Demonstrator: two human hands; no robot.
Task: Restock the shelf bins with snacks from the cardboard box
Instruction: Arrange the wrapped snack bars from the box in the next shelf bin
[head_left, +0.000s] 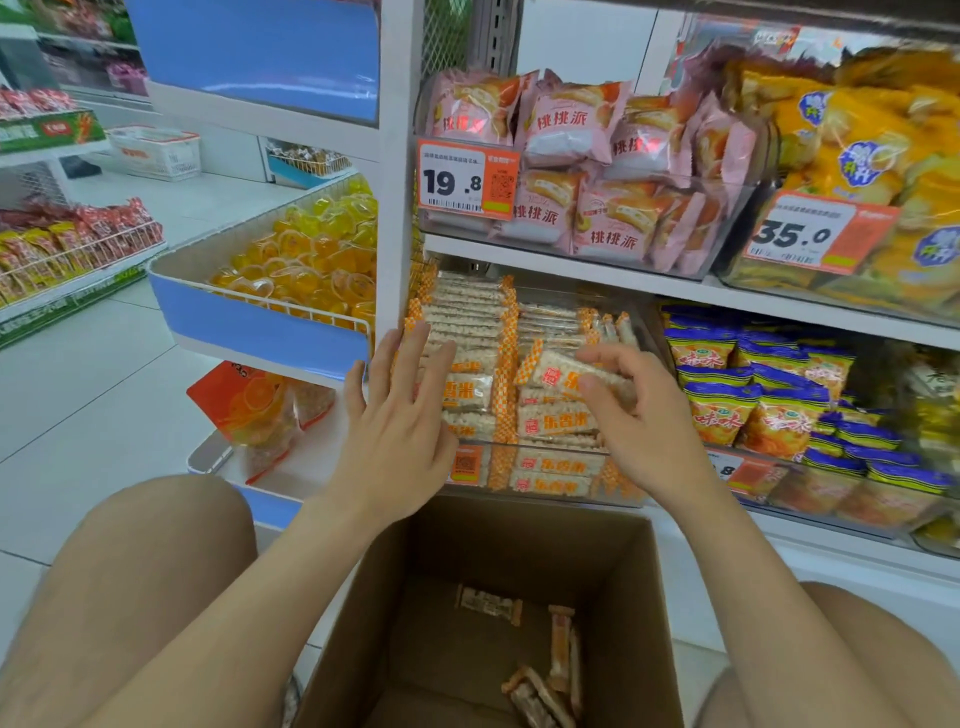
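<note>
Your right hand pinches one rice cracker pack over the clear bin, right of centre; left hand lies flat and empty on the left stack. Lay it label-up, flush with the row — don't crush it. Few packs left on the cardboard box floor. Tags read 19.8, 35.0.

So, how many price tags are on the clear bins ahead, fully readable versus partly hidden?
Fully readable price tags: 2 (19.8 tag, 35.0 tag)
Partly hidden price tags: 2 (rice cracker bin tag, blue pack bin tag)
Total: 4
</note>
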